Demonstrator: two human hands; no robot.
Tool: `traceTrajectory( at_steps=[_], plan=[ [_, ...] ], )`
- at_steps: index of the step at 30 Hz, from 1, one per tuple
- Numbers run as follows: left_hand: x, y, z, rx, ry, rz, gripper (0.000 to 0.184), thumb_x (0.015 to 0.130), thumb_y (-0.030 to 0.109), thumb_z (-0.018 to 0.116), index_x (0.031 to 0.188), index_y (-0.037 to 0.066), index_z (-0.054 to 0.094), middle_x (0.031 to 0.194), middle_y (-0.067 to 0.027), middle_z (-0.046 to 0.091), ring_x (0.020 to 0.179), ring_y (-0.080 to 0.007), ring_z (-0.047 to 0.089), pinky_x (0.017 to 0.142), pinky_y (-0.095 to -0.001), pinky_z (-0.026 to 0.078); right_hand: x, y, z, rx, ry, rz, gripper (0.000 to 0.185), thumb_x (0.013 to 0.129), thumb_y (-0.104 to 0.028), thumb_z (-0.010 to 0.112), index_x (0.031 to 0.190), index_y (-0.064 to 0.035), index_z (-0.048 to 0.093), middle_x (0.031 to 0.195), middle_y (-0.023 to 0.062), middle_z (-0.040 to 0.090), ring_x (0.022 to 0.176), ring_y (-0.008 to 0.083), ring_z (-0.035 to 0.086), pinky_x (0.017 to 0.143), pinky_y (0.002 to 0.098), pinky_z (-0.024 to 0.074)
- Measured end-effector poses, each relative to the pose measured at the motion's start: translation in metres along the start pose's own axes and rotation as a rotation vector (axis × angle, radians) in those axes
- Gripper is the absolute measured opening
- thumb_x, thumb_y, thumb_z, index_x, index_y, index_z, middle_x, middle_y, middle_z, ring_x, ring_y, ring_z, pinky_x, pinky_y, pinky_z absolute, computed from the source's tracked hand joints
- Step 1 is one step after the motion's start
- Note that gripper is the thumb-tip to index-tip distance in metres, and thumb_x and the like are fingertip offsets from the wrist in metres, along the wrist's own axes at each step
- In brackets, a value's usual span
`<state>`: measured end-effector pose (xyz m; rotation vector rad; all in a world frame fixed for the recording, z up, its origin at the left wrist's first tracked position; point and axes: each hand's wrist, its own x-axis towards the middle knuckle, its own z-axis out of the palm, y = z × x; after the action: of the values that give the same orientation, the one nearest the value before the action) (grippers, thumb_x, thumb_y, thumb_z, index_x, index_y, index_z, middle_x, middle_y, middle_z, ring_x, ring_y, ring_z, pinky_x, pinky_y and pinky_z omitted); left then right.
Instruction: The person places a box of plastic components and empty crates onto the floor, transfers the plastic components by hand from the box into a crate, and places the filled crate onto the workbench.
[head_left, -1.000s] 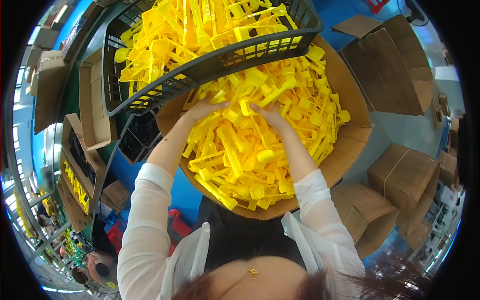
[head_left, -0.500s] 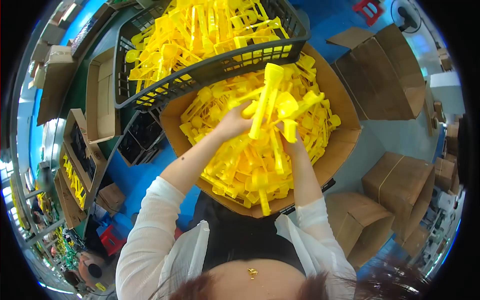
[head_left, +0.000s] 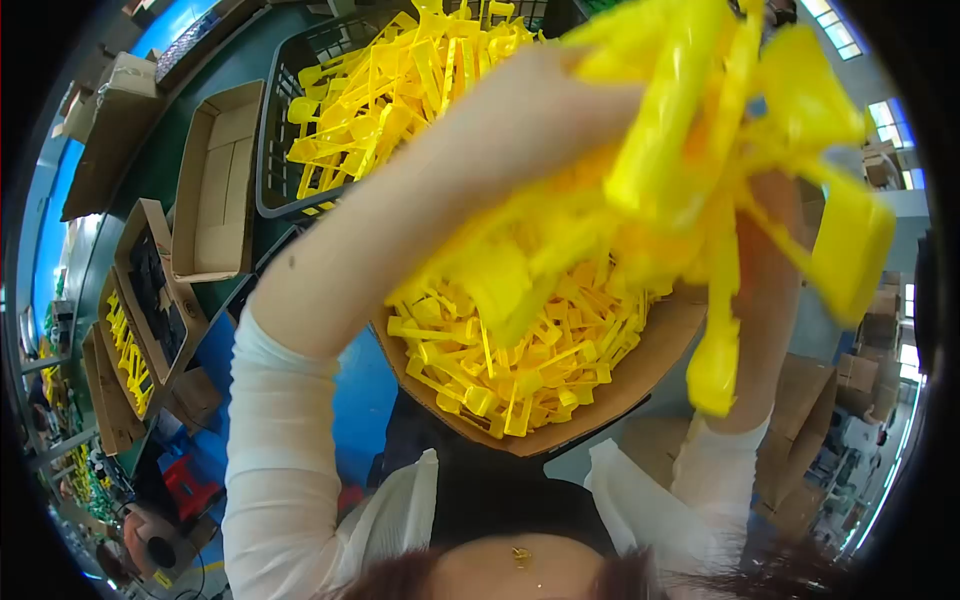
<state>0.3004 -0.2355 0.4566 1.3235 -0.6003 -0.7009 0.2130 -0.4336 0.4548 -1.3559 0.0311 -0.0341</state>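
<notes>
A big bunch of long-stemmed yellow plastic parts [head_left: 660,140] is raised close to the camera, at the upper right, and blurred by motion. My left hand [head_left: 570,105] grips the bunch from the left, its fingertips hidden behind the parts. On the other side, my right hand [head_left: 775,215] is closed around the same bunch and largely covered by it. Below lies a cardboard box [head_left: 665,335] heaped with loose yellow plastic parts [head_left: 530,350]. Behind it stands a dark plastic basket [head_left: 275,160] piled with similar parts [head_left: 400,90].
An open, shallow cardboard tray [head_left: 215,200] rests on the green table at the left. Farther left, a box [head_left: 165,290] with dark pieces stands beside a row of yellow parts [head_left: 128,350]. A brown carton [head_left: 805,410] is at the right, and a red stool [head_left: 188,487] at lower left.
Both hands have risen from over the box toward the camera and to the right, lifting a bunch of yellow plastic parts. The view has shifted slightly.
</notes>
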Motion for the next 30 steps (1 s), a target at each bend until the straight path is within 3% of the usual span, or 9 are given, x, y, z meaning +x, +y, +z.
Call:
traceTrajectory(
  at_steps=[7,10,11,15,19,23,27,28,30],
  plan=[
    [0.109,-0.055,-0.192,0.068,0.111,-0.051,0.051,0.072,0.032,0.067,0.107,-0.004,0.057,0.093,-0.0125,0.064,0.081,-0.0197,0.063,0.071,-0.0309,0.049,0.22,0.069,0.016,-0.099,-0.171,0.236,0.044,0.091,-0.039,0.039,0.113,-0.0032,0.052,0.094,0.0085,0.063,0.079,0.0182,0.062,0.069,0.0347,0.0532],
    [0.119,-0.114,-0.273,0.925,0.599,-0.066,0.045,0.072,0.041,0.063,0.09,0.0,0.065,0.083,-0.0145,0.065,0.074,-0.0229,0.064,0.068,-0.0336,0.049,0.239,0.094,0.018,-1.158,-0.254,0.604,0.084,0.067,-0.055,0.063,0.134,-0.015,0.033,0.137,0.0147,0.033,0.116,0.0334,0.04,0.097,0.0504,0.0335],
    [0.118,-0.125,-0.294,1.196,0.679,-0.131,0.048,0.07,0.043,0.063,0.086,-0.002,0.065,0.082,-0.0179,0.065,0.075,-0.0275,0.064,0.07,-0.0355,0.05,0.272,0.15,-0.018,-1.841,-0.344,0.358,0.082,0.064,-0.053,0.064,0.134,-0.0274,0.032,0.141,0.0121,0.026,0.12,0.037,0.037,0.097,0.0523,0.0326],
    [0.102,-0.152,-0.349,1.179,0.602,-0.592,0.051,0.071,0.046,0.06,0.08,-0.003,0.065,0.077,-0.0174,0.065,0.07,-0.0243,0.064,0.068,-0.0334,0.049,0.248,0.149,0.01,-2.092,-0.182,0.332,0.08,0.065,-0.035,0.069,0.134,-0.0317,0.03,0.141,0.0083,0.026,0.126,0.0342,0.031,0.093,0.0541,0.0369],
    [0.1,-0.191,-0.4,0.333,0.946,-0.516,0.039,0.077,0.037,0.064,0.093,0.002,0.061,0.079,-0.0106,0.065,0.067,-0.0231,0.062,0.066,-0.0349,0.049,0.255,0.176,-0.029,-2.051,-0.186,-0.025,0.078,0.069,-0.023,0.068,0.135,-0.0342,0.028,0.141,0.0071,0.027,0.126,0.0338,0.032,0.093,0.0503,0.0393],
    [0.082,-0.162,-0.397,-0.463,0.449,-0.46,0.044,0.076,0.033,0.066,0.104,0.001,0.057,0.087,-0.0127,0.064,0.078,-0.0223,0.062,0.068,-0.0334,0.05,0.224,0.157,-0.053,-2.072,-0.26,0.443,0.087,0.063,-0.023,0.072,0.137,-0.0291,0.026,0.14,0.0068,0.029,0.121,0.035,0.037,0.092,0.045,0.0417],
    [0.069,-0.123,-0.359,0.97,0.662,-0.334,0.046,0.077,0.033,0.064,0.11,0.001,0.059,0.102,-0.015,0.062,0.089,-0.027,0.06,0.079,-0.0356,0.047,0.234,0.109,-0.028,-1.948,-0.528,0.777,0.091,0.053,-0.021,0.076,0.135,-0.0186,0.035,0.124,0.0134,0.05,0.111,0.03,0.05,0.09,0.0368,0.0426],
    [0.065,-0.112,-0.339,1.19,0.741,-0.161,0.045,0.078,0.033,0.063,0.109,0.001,0.059,0.102,-0.0156,0.062,0.089,-0.0278,0.06,0.08,-0.036,0.047,0.244,0.099,-0.018,-2.071,-0.652,0.634,0.056,0.058,-0.028,0.072,0.11,-0.0109,0.061,0.11,0.0142,0.059,0.101,0.0241,0.057,0.081,0.0373,0.0473],
    [0.058,-0.099,-0.308,1.364,0.798,0.136,0.049,0.078,0.036,0.062,0.112,0.001,0.056,0.107,-0.0165,0.06,0.097,-0.0292,0.057,0.086,-0.0349,0.044,0.271,0.086,0.002,-1.992,-0.239,0.504,0.036,0.064,-0.025,0.063,0.095,-0.0062,0.065,0.095,0.0126,0.065,0.089,0.0261,0.062,0.072,0.037,0.0506]
  ],
)
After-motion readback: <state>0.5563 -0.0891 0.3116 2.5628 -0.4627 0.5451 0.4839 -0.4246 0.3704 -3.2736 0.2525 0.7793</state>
